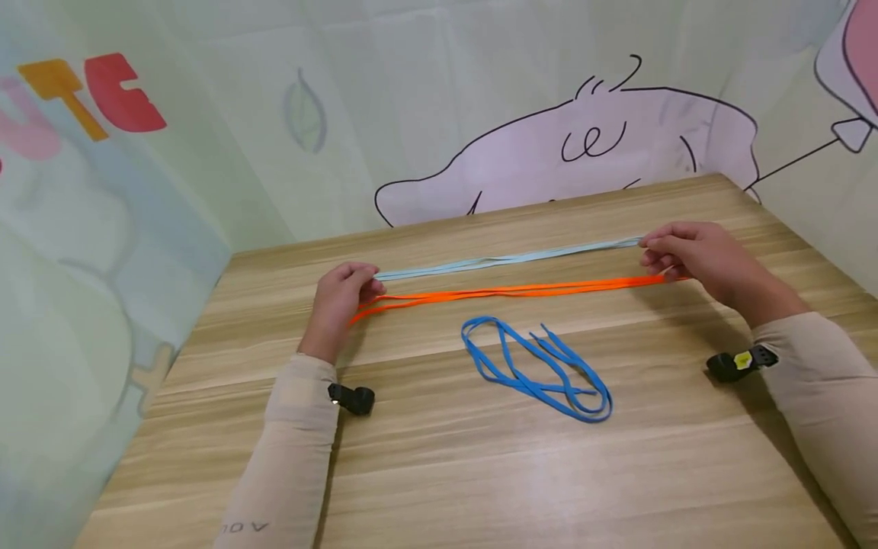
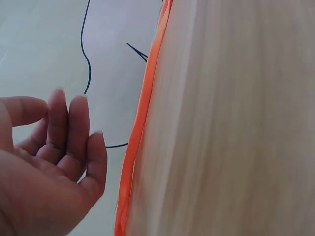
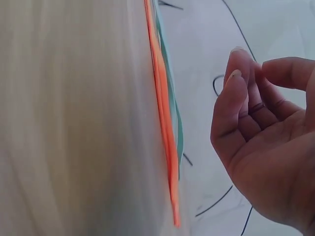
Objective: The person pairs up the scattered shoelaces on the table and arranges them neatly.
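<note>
Head view: Two hands flank an orange lace [image 1: 535, 290] stretched across a wood-grained bench [image 1: 439, 488], with a pale blue lace [image 1: 490, 261] laid just beyond it, nearly parallel. The left hand [image 1: 341, 293] is by the orange lace's left end, the right hand [image 1: 706, 259] by its right end; both are loosely curled, thumb near fingertips, gripping nothing that shows (from above they seem to meet the pale blue lace's ends, but the wrist views show the laces apart from the fingers). A bright blue lace [image 1: 523, 383] lies in loose loops on the near side of the orange lace.

Careful work here, by judgement, calls for light fingertip pinches at both ends of a lace, even tension and a low lift, so the strands lie flat and the orange lace is not dragged along. Its strands spread at the left end, where a small nudge would likely align them. Beyond the orange lace, the bench's far edge meets a printed backdrop [image 1: 425, 99], leaving a modest margin. Bench surface runs past both its ends toward the side edges; the widest room for moving appears on its near side, to either side of the bright blue loops.
</note>
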Demonstrator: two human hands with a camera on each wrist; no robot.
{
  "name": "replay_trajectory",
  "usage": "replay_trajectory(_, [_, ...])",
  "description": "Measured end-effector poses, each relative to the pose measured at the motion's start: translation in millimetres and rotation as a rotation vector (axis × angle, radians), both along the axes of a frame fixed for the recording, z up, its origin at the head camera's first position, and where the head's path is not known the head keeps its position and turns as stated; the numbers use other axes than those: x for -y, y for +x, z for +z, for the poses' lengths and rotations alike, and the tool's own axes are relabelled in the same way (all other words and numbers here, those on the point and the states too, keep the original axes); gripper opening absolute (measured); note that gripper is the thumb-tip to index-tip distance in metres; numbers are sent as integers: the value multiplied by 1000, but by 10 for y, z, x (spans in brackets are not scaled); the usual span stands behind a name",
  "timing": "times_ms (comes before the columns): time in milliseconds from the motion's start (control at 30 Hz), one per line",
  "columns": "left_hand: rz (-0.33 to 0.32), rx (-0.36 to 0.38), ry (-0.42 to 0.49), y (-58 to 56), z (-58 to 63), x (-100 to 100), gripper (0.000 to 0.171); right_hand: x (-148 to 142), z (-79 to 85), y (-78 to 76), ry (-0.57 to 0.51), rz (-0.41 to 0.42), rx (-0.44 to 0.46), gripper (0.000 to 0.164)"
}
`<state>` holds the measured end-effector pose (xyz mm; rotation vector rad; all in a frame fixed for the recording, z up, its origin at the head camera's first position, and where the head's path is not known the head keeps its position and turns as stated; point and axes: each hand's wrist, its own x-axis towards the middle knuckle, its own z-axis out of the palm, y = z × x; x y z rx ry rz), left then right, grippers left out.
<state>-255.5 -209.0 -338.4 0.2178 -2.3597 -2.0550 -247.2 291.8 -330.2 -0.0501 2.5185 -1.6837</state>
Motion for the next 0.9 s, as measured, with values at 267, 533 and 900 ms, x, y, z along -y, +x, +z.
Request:
replay_trajectory(267, [-151,-33,-52,39,22,-284,33,215,23,63,-12,78,11,32])
replay_trajectory(533, [-387,19,-191,123,91,-548,31,483,42,137,22,211,17,34])
replay_trajectory(900, [-634,90,-465,239,110,-792,25,699,-11,210,118,380,30,27])
